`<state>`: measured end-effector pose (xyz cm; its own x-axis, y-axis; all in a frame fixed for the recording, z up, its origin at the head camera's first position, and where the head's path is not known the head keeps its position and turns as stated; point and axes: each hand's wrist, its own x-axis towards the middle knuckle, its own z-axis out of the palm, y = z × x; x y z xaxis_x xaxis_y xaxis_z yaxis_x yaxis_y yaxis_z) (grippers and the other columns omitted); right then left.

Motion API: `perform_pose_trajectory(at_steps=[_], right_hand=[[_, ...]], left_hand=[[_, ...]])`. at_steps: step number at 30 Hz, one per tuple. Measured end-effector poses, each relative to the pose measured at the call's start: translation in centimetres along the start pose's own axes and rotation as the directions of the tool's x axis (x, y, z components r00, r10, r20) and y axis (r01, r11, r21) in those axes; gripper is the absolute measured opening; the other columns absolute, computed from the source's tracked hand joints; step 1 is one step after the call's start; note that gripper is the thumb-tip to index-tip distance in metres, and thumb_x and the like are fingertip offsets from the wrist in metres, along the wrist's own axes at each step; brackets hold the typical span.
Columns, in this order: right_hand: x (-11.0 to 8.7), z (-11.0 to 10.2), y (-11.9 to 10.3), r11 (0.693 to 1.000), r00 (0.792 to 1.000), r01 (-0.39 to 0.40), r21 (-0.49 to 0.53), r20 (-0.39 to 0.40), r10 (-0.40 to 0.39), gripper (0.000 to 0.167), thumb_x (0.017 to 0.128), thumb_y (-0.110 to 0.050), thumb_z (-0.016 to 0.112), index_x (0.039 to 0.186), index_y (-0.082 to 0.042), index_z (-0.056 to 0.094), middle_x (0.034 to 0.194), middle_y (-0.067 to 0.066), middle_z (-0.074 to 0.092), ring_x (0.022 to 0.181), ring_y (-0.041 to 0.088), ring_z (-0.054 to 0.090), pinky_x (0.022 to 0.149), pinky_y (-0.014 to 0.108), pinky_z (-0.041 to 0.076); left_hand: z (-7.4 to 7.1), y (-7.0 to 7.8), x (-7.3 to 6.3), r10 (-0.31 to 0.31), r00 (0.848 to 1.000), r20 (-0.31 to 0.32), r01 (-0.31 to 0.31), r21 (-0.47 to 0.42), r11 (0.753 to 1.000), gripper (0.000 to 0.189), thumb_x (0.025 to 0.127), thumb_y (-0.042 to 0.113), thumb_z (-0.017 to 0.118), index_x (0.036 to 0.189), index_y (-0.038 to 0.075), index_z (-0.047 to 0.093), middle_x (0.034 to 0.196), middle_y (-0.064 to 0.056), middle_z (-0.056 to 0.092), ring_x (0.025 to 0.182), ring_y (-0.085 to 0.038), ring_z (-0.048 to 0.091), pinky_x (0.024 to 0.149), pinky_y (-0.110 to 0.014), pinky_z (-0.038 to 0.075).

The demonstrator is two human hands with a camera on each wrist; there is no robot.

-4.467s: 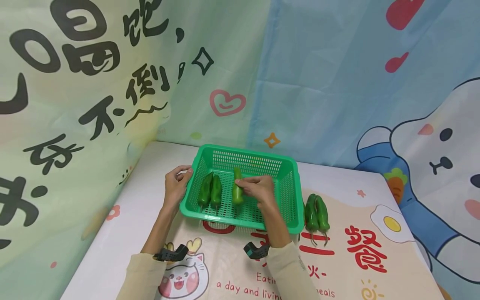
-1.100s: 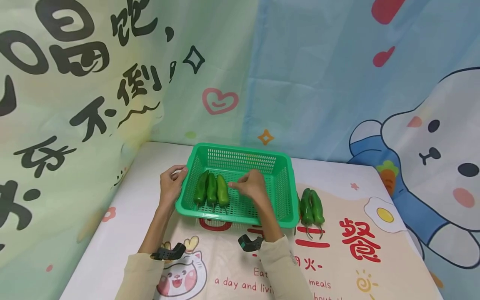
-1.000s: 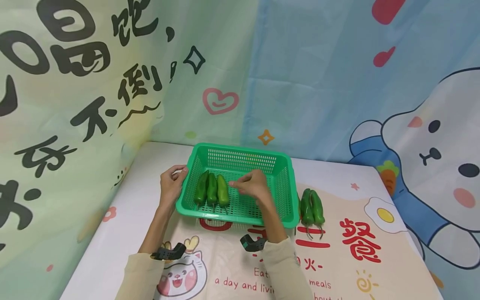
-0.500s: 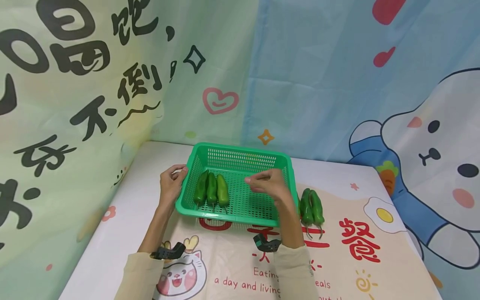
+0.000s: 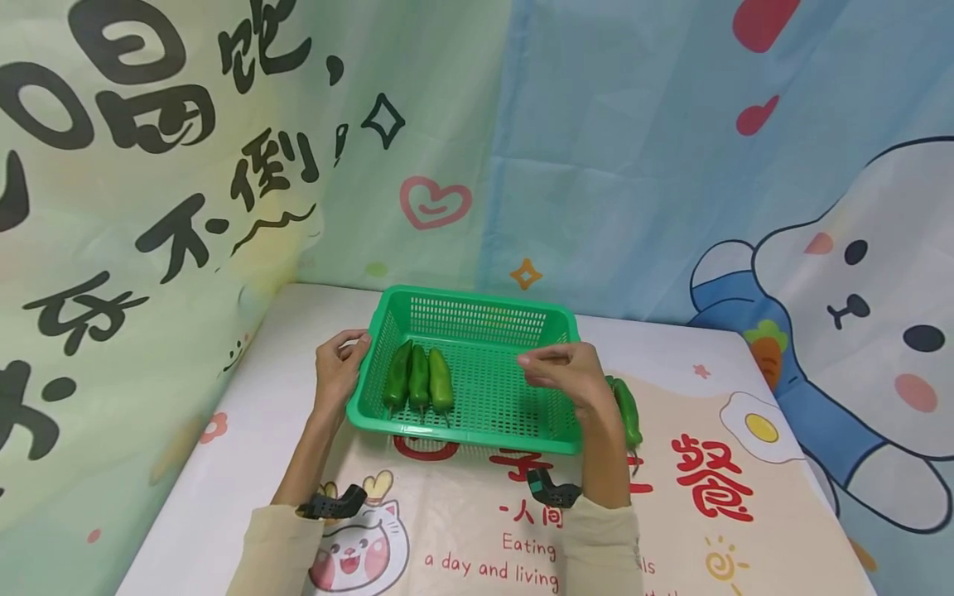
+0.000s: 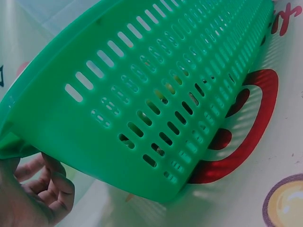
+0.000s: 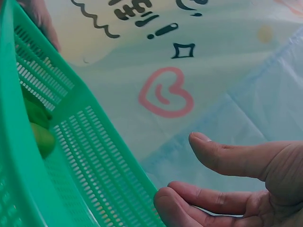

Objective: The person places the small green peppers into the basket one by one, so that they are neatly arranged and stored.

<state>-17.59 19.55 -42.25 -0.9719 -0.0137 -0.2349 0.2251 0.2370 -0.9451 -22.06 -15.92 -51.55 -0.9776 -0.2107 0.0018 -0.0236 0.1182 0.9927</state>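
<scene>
A green plastic basket (image 5: 462,436) with slotted walls stands on the table. Three green peppers (image 5: 440,381) lie side by side in its left part, stems toward the front. My left hand (image 5: 339,368) holds the basket's left rim, its fingers bent at the edge in the left wrist view. Over the basket's right side is my right hand (image 5: 572,372), nothing between its thumb and fingers, which stand apart in the right wrist view. Beyond that hand, on the table to the right of the basket, lies another green pepper (image 5: 628,411), with more beside it partly hidden by the hand and wrist.
A printed cloth (image 5: 477,513) with red lettering and cartoon pictures covers the table. Close behind the basket hangs a printed curtain (image 5: 596,207), and a second one (image 5: 149,248) runs along the left side. Each wrist wears a small black camera (image 5: 551,488).
The pepper pinched earlier by my right hand now lies beside the other two in the basket. Since then that hand has moved right, across the basket's right wall. My left hand stays at the rim.
</scene>
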Motion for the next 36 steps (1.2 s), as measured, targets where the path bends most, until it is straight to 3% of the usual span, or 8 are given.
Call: perform_pose_trajectory(at_steps=[11, 15, 19, 22, 25, 28, 32, 36], right_hand=[[-1.1, -2.5, 0.4, 1.0, 0.999, -0.002, -0.016, -0.047, 0.001, 0.044, 0.103, -0.02, 0.078, 0.133, 0.012, 0.07, 0.106, 0.002, 0.08, 0.087, 0.004, 0.08, 0.095, 0.033, 0.065], [-1.5, -3.2, 0.6, 0.999, 0.995, -0.039, -0.022, -0.095, 0.037, 0.048, 0.102, -0.022, 0.079, 0.135, 0.011, 0.068, 0.106, 0.003, 0.079, 0.087, 0.006, 0.08, 0.111, 0.046, 0.059], [-1.8, -4.0, 0.8, 0.996, 0.989, -0.076, -0.042, -0.13, 0.07, 0.055, 0.102, -0.027, 0.08, 0.139, 0.011, 0.066, 0.113, 0.01, 0.077, 0.098, 0.017, 0.083, 0.126, 0.061, 0.041], [-2.0, -4.6, 1.0, 0.993, 0.983, -0.104, -0.053, -0.159, 0.094, 0.058, 0.101, -0.03, 0.081, 0.14, 0.009, 0.065, 0.116, 0.011, 0.078, 0.105, 0.022, 0.083, 0.127, 0.062, 0.039], [-2.2, -5.1, 1.3, 0.991, 0.976, -0.122, -0.051, -0.186, 0.111, 0.057, 0.101, -0.03, 0.082, 0.14, 0.008, 0.066, 0.115, 0.01, 0.079, 0.103, 0.02, 0.083, 0.125, 0.058, 0.044], [-2.3, -5.7, 1.7, 0.99, 0.971, -0.134, -0.031, -0.203, 0.125, 0.058, 0.101, -0.03, 0.082, 0.141, 0.009, 0.065, 0.115, 0.009, 0.079, 0.102, 0.019, 0.083, 0.127, 0.061, 0.04], [-2.4, -6.4, 2.3, 0.985, 0.96, -0.172, -0.033, -0.23, 0.16, 0.059, 0.102, -0.032, 0.081, 0.143, 0.007, 0.065, 0.126, 0.014, 0.076, 0.109, 0.023, 0.082, 0.129, 0.068, 0.032], [-2.6, -6.8, 2.7, 0.977, 0.951, -0.204, -0.053, -0.248, 0.186, 0.059, 0.102, -0.034, 0.08, 0.144, 0.005, 0.064, 0.137, 0.02, 0.072, 0.111, 0.021, 0.081, 0.129, 0.066, 0.035]], left_hand=[[0.0, -0.1, 0.1, 0.015, 1.0, 0.003, -0.015, -0.007, 1.0, 0.033, 0.113, 0.021, 0.062, 0.131, -0.005, 0.073, 0.088, -0.006, 0.079, 0.067, 0.0, 0.067, 0.063, -0.018, 0.054], [0.0, -0.1, 0.0, 0.006, 1.0, 0.009, -0.006, -0.012, 1.0, 0.034, 0.113, 0.022, 0.062, 0.132, -0.004, 0.073, 0.086, -0.004, 0.079, 0.067, -0.001, 0.067, 0.063, -0.018, 0.054], [0.0, 0.0, 0.0, 0.004, 1.0, 0.01, -0.004, -0.016, 1.0, 0.034, 0.113, 0.022, 0.063, 0.132, -0.004, 0.073, 0.086, -0.004, 0.078, 0.067, -0.001, 0.066, 0.063, -0.018, 0.054], [0.0, 0.0, -0.1, 0.004, 1.0, 0.01, -0.004, -0.017, 1.0, 0.034, 0.113, 0.022, 0.063, 0.132, -0.004, 0.073, 0.087, -0.006, 0.078, 0.068, -0.002, 0.067, 0.064, -0.018, 0.054], [0.0, 0.0, -0.1, 0.003, 1.0, 0.013, -0.002, -0.017, 1.0, 0.034, 0.113, 0.023, 0.063, 0.132, -0.004, 0.073, 0.089, -0.007, 0.079, 0.069, -0.002, 0.067, 0.064, -0.018, 0.054], [0.0, 0.0, -0.1, 0.001, 1.0, 0.015, -0.001, -0.02, 1.0, 0.035, 0.113, 0.023, 0.063, 0.132, -0.004, 0.073, 0.088, -0.006, 0.079, 0.068, -0.002, 0.067, 0.063, -0.018, 0.053], [0.0, 0.0, -0.2, 0.006, 1.0, 0.014, -0.006, -0.022, 1.0, 0.034, 0.113, 0.023, 0.063, 0.132, -0.004, 0.073, 0.091, -0.008, 0.08, 0.069, -0.001, 0.067, 0.064, -0.018, 0.054], [0.0, 0.0, -0.2, 0.004, 1.0, 0.011, -0.004, -0.02, 1.0, 0.034, 0.113, 0.023, 0.064, 0.132, -0.003, 0.073, 0.091, -0.008, 0.08, 0.069, -0.001, 0.067, 0.064, -0.018, 0.054]])
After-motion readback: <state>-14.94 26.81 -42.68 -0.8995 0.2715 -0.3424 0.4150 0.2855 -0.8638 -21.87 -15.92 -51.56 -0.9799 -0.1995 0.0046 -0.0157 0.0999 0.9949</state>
